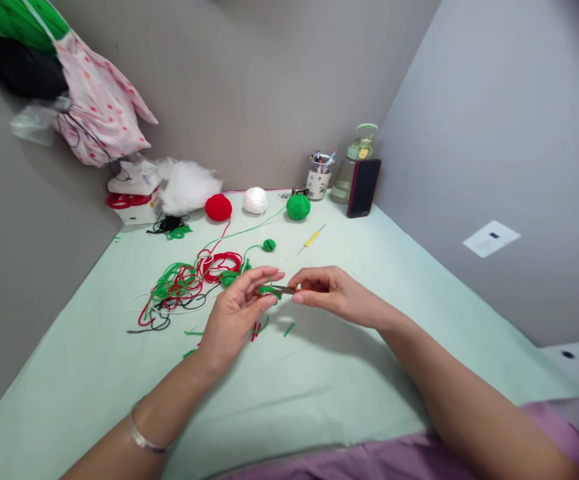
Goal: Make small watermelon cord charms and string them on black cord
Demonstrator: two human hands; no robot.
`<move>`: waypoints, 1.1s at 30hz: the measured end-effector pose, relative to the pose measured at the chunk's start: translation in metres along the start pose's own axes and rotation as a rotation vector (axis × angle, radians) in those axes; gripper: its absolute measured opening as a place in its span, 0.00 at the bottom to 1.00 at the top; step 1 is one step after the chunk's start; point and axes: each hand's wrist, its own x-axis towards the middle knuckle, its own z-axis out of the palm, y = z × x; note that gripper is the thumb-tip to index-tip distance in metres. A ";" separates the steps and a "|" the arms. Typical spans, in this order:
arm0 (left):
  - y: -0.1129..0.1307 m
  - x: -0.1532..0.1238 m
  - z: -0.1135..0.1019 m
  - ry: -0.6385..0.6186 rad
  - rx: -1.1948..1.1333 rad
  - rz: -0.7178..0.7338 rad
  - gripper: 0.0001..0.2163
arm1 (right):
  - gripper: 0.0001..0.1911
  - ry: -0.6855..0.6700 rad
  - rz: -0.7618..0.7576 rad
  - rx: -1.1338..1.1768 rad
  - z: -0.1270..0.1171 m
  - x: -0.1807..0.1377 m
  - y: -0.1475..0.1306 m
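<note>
My left hand (239, 310) is raised above the table, fingers pinched on a small green crocheted piece (269, 291). My right hand (326, 293) pinches a thin dark needle-like tool (284, 289) whose tip meets the green piece. Below and left of my hands lies a tangle of green, red and black yarn (184, 283). A small green crocheted bit (268, 245) rests farther back, tied by a strand to the green yarn ball (298, 207).
Red (218, 207) and white (254, 200) yarn balls and white stuffing (186, 185) sit at the back. A yellow-handled hook (312, 238), a pen cup (318, 176), a bottle (354, 163) and a phone (364, 187) stand at the back right. Walls enclose the mint tablecloth (319, 373).
</note>
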 end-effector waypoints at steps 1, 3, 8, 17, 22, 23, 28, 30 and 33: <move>0.000 0.000 0.000 -0.004 -0.002 0.002 0.15 | 0.18 0.002 -0.002 0.017 0.001 0.000 0.000; 0.000 0.000 0.000 -0.009 -0.003 0.002 0.15 | 0.18 0.005 0.000 0.051 0.001 0.000 0.000; 0.000 -0.001 -0.001 -0.014 -0.001 -0.004 0.15 | 0.17 0.011 0.015 0.114 0.003 0.001 0.002; 0.002 -0.001 0.000 -0.031 -0.031 -0.011 0.17 | 0.19 -0.010 0.014 0.181 0.001 0.002 0.004; -0.005 0.004 -0.005 0.062 -0.033 0.004 0.22 | 0.18 -0.193 0.038 0.111 -0.023 -0.002 0.006; -0.006 0.006 -0.006 0.087 -0.038 0.020 0.22 | 0.18 -0.205 0.043 0.069 -0.026 -0.003 0.006; -0.011 0.005 -0.002 0.113 -0.116 0.065 0.19 | 0.18 -0.095 0.004 -0.063 -0.013 -0.001 0.006; -0.013 0.000 0.004 0.065 -0.123 0.069 0.19 | 0.19 -0.087 -0.013 0.013 0.001 0.002 0.007; -0.016 -0.006 0.012 0.019 -0.123 0.102 0.18 | 0.18 -0.075 -0.027 0.145 0.018 0.008 0.011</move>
